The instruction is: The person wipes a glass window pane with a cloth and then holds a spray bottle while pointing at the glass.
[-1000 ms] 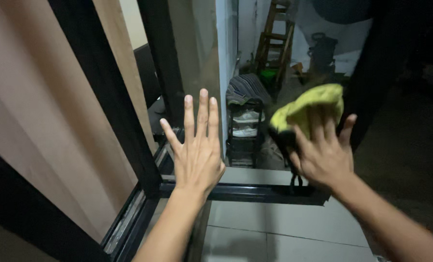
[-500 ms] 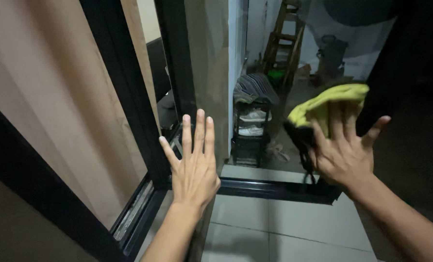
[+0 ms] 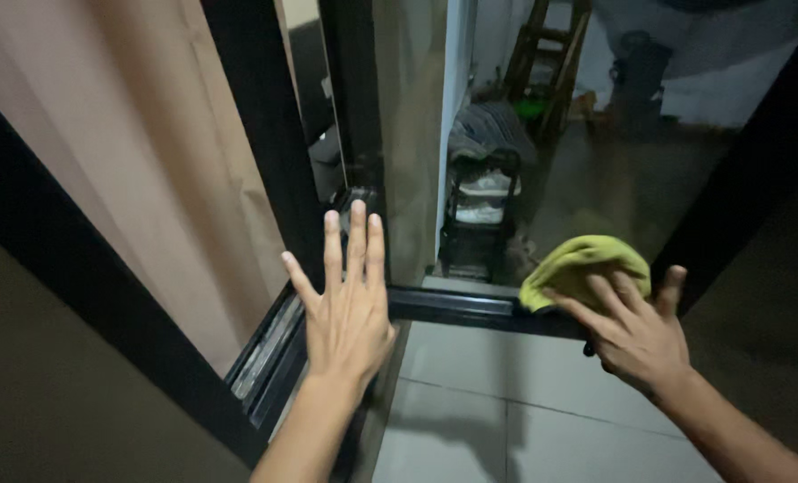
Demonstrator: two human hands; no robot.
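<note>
My right hand (image 3: pixel 636 331) presses a yellow-green cloth (image 3: pixel 578 264) flat against a glass pane (image 3: pixel 614 179), low down by the black bottom frame rail (image 3: pixel 471 309). Its fingers are spread over the cloth. My left hand (image 3: pixel 345 300) is held up flat with fingers apart, palm against the glass near the black upright frame post (image 3: pixel 354 134). It holds nothing.
A beige curtain (image 3: pixel 131 179) hangs at the left behind a black frame bar. Through the glass I see a dark shoe rack (image 3: pixel 479 215) with pale shoes, a wooden ladder (image 3: pixel 551 63) and a dark floor. Light floor tiles (image 3: pixel 506 402) lie below.
My right hand has slid the cloth down the glass from upper right to the bottom rail. My left hand stays flat on the glass; the view has tilted.
</note>
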